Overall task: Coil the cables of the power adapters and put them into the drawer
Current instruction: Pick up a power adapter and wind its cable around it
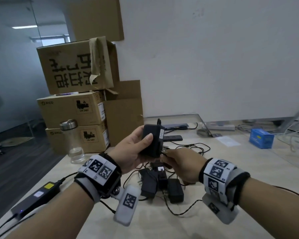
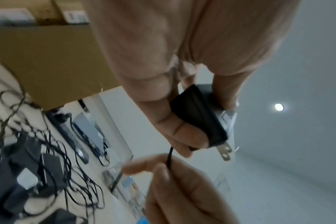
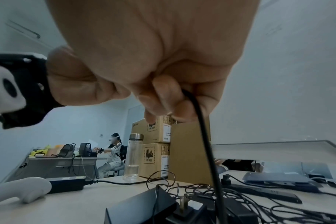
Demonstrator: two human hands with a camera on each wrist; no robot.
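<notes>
My left hand grips a black power adapter upright above the table, thumb across its front; the left wrist view shows the adapter with its metal plug prongs sticking out. My right hand pinches the adapter's thin black cable just below the block, also seen as the cable between fingertips. Several more black adapters lie in a heap under my hands with tangled cables. No drawer shows in any view.
Stacked cardboard boxes stand at the table's back left beside a clear bottle. A long black power brick lies at the left edge. A blue box, a power strip and a glass partition sit farther back.
</notes>
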